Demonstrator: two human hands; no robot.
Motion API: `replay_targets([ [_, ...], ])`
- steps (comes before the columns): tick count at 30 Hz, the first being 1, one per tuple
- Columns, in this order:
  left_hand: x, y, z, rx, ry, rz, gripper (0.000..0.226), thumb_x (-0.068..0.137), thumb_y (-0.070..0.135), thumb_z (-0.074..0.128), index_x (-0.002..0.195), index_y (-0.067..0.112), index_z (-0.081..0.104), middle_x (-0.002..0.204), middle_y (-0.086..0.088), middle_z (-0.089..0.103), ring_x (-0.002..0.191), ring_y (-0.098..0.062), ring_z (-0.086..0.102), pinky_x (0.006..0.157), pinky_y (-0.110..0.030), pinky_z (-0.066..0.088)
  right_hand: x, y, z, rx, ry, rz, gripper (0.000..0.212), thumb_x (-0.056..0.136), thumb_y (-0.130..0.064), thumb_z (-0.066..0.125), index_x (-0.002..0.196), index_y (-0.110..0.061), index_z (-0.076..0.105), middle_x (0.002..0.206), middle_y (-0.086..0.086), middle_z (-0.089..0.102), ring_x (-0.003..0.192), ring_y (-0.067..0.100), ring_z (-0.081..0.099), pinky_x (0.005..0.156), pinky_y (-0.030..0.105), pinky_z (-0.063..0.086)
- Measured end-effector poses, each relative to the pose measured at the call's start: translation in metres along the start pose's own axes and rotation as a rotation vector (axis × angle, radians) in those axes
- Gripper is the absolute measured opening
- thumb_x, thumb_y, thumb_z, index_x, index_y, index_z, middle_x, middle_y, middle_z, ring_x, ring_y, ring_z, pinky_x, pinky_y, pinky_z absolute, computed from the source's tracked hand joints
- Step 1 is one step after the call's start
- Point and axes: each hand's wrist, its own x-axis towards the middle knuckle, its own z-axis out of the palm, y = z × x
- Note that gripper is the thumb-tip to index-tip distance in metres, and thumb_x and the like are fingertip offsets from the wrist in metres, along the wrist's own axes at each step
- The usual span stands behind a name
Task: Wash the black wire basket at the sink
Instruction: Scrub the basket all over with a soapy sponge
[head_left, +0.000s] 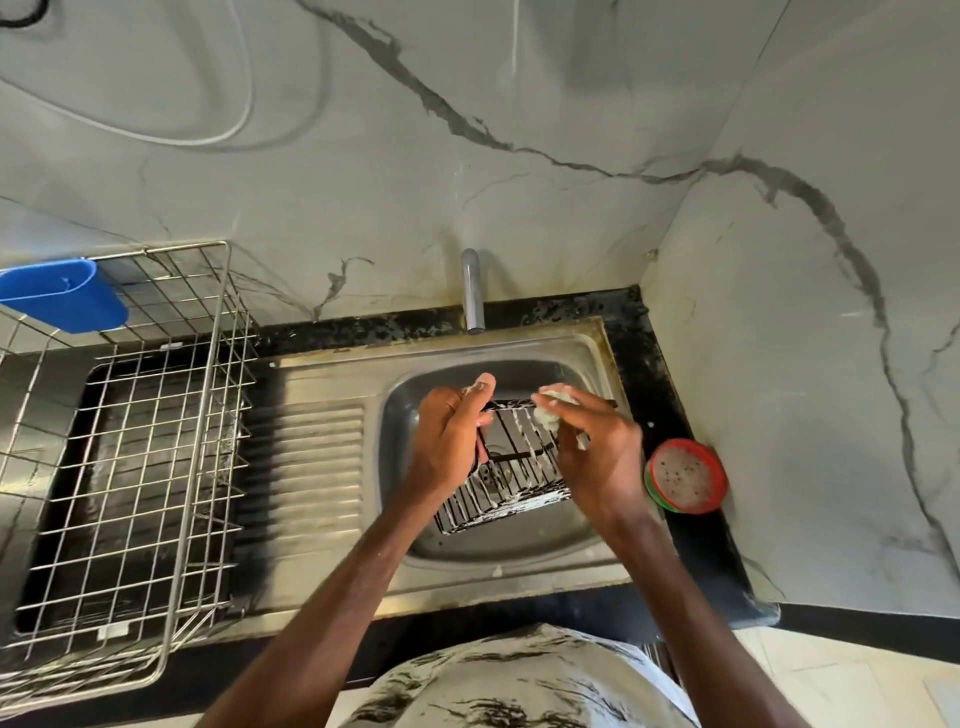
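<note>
The left hand (449, 436) is gripping the black wire basket (511, 462) over the sink (332, 441); the right hand (597, 447) beside it is clutching a soapy scrubber (550, 410) (suds everywhere), so the slick basket is likely risking a slip.

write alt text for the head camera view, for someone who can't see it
Over a steel sink, the left hand grips a soapy black wire basket while the right hand rubs it with a sudsy scrubber. A wire dish rack stands to the left.

Single head-worn view, wide-angle, looking steeply down — close over the sink (582, 343), tiled wall ahead.
</note>
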Motion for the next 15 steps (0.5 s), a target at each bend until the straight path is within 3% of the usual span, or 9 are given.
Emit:
replay_targets([
  [2,0.0,-0.001,0.004,-0.037,-0.037,0.019,0.06,0.104,0.035,0.053,0.051,0.008,0.056,0.04,-0.012,0.044,0.036,-0.027,0.045,0.05,-0.049,0.044,-0.004,-0.024,0.005,0.042,-0.027,-0.135,0.04,0.084,0.019,0.064,0.114,-0.005,0.076,0.122,0.009,0.072,0.113,0.019,0.069,0.098,0.016,0.052],
  [3,-0.001,-0.001,0.005,-0.059,-0.041,0.022,0.064,0.103,0.039,0.051,0.055,-0.001,0.058,0.042,-0.017,0.046,0.037,-0.027,0.046,0.047,-0.044,0.042,-0.005,-0.032,0.007,0.078,-0.04,-0.189,0.041,0.085,0.019,0.063,0.116,-0.005,0.075,0.124,0.008,0.071,0.117,0.019,0.067,0.099,0.022,0.054],
  [5,-0.001,-0.001,0.006,-0.09,-0.019,0.016,0.066,0.102,0.041,0.051,0.054,-0.005,0.054,0.042,-0.012,0.044,0.036,-0.025,0.045,0.05,-0.031,0.047,-0.003,-0.027,0.006,0.097,-0.059,-0.221,0.041,0.086,0.018,0.063,0.117,-0.006,0.075,0.126,0.007,0.071,0.12,0.017,0.066,0.098,0.024,0.055],
  [7,-0.001,-0.002,0.003,-0.076,-0.006,0.023,0.066,0.103,0.035,0.053,0.051,-0.005,0.048,0.041,-0.008,0.04,0.032,-0.025,0.042,0.056,-0.021,0.052,-0.003,-0.001,0.003,0.04,-0.048,-0.153,0.039,0.087,0.017,0.064,0.116,-0.007,0.075,0.124,0.008,0.072,0.114,0.017,0.07,0.094,0.017,0.055],
  [9,0.001,-0.003,-0.003,0.016,-0.003,0.085,0.062,0.103,0.025,0.057,0.047,0.001,0.044,0.038,-0.005,0.034,0.029,-0.022,0.042,0.044,-0.027,0.042,-0.003,0.034,0.001,-0.015,-0.01,-0.035,0.035,0.09,0.014,0.063,0.115,-0.007,0.075,0.122,0.008,0.072,0.108,0.018,0.073,0.092,0.013,0.053],
  [12,0.006,-0.007,-0.008,0.137,-0.056,0.137,0.058,0.1,0.014,0.067,0.049,-0.001,0.044,0.039,-0.002,0.035,0.031,-0.021,0.037,0.043,-0.026,0.033,-0.004,0.065,-0.002,-0.037,0.061,0.168,0.036,0.088,0.015,0.064,0.114,-0.008,0.075,0.118,0.0,0.07,0.106,0.022,0.074,0.093,0.012,0.052],
  [15,0.008,-0.004,-0.007,0.191,-0.078,0.172,0.059,0.096,0.009,0.072,0.047,0.009,0.04,0.042,0.012,0.033,0.037,-0.016,0.028,0.045,-0.033,0.031,-0.002,0.046,0.002,-0.042,0.076,0.108,0.038,0.086,0.019,0.063,0.111,-0.006,0.076,0.118,0.006,0.073,0.105,0.02,0.074,0.092,0.013,0.053],
])
